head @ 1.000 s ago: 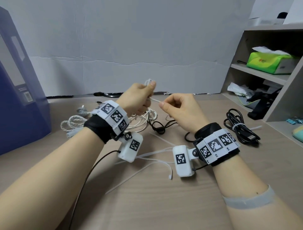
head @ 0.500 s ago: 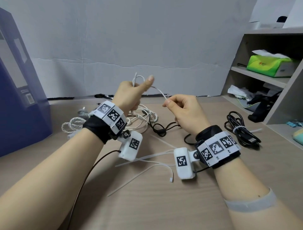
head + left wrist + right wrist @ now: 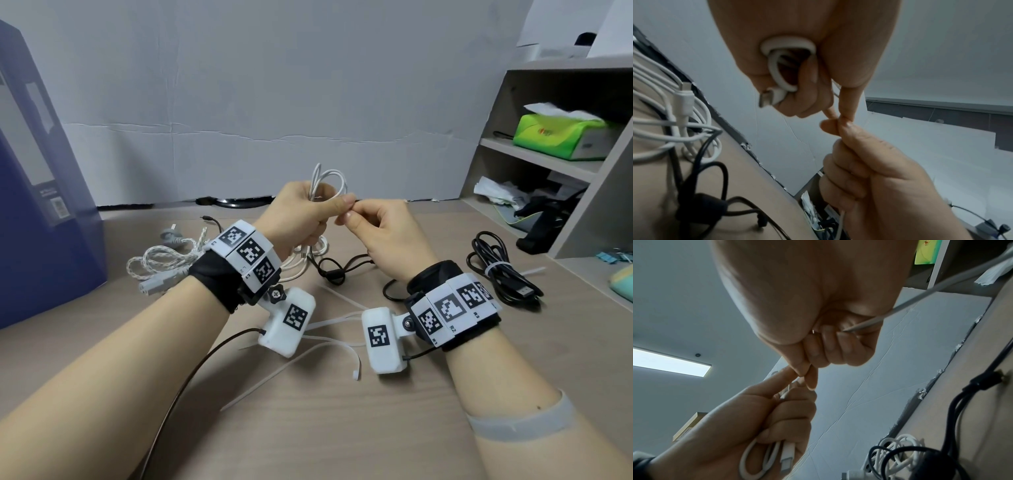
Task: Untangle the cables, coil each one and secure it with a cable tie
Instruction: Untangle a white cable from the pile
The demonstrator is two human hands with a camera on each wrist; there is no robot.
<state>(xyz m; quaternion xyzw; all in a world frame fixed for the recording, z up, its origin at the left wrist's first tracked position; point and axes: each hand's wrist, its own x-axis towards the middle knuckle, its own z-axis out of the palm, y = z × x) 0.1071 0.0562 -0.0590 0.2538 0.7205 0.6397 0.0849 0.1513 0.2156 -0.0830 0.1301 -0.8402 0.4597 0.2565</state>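
Between the two raised hands, a thin white charging cable (image 3: 327,181) was bunched into small loops and clamped in the curled fingers of the left hand (image 3: 297,216), its plug poking out below the fist. The right hand (image 3: 378,233) was closed too, thumb and forefinger pinching at the left thumb tip, with a slim white plastic cable tie (image 3: 941,285) running back through its palm. I judged the tie was just being started round that coil, not yet cinched.

Right of the right wrist lay a black cable bundle (image 3: 500,270), already coiled and tied with a white band. Beyond the left wrist, a braided silver-white power cord (image 3: 161,260) sat loose, and under both hands white and black leads (image 3: 329,267) were tangled together. Spare white ties (image 3: 329,346) lay below the wrists. Roughly one done, one underway, several left.
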